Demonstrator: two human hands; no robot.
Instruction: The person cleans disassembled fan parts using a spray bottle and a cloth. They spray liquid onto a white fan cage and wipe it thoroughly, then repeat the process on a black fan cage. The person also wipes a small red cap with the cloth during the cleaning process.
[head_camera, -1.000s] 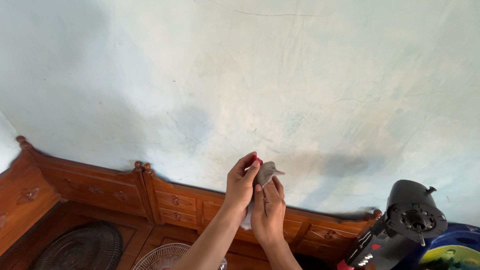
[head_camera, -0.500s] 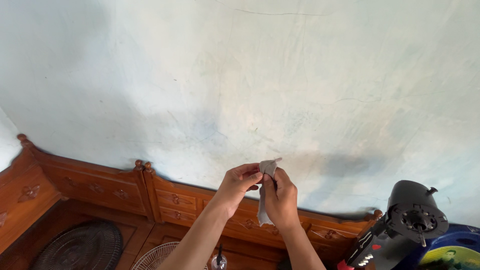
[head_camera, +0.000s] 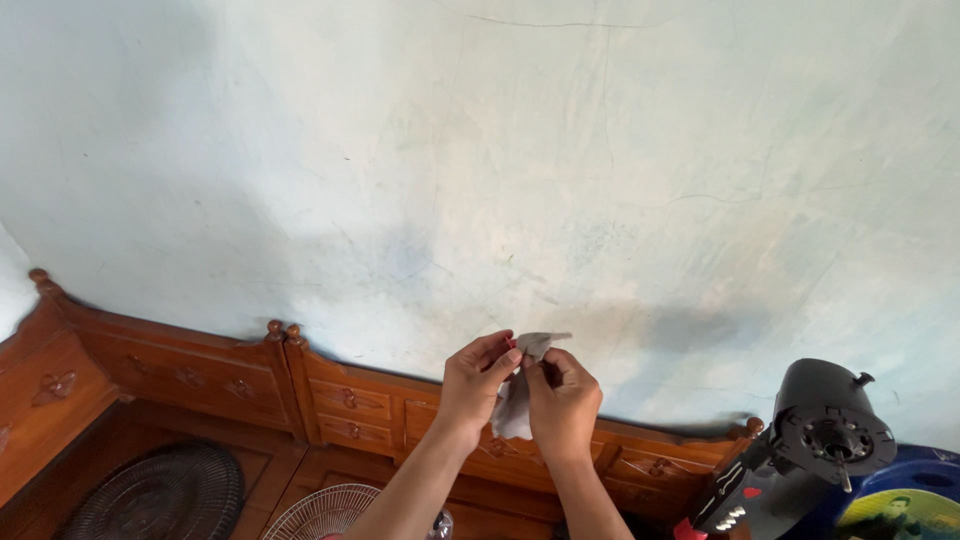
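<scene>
While both hands pinch it, a small grey rag of soft cloth (head_camera: 520, 392) is held up in front of the pale blue wall (head_camera: 480, 150).

As it looks, the step in hand is wrapping or rubbing the rag around a tiny red thing (head_camera: 511, 343) that peeks out at the fingertips; what it is I cannot tell. The next move likely calls for a firm pinch and small turns of the fingers, so the little thing does not slip out. The left hand (head_camera: 475, 378) and right hand (head_camera: 562, 402) are close together, both clamped on the rag, thumbs touching near the top, arms reaching up from below. Beneath them stand a carved brown wooden bench back (head_camera: 200, 370), round fan grilles (head_camera: 160, 495) and a black fan motor (head_camera: 830, 425).
</scene>
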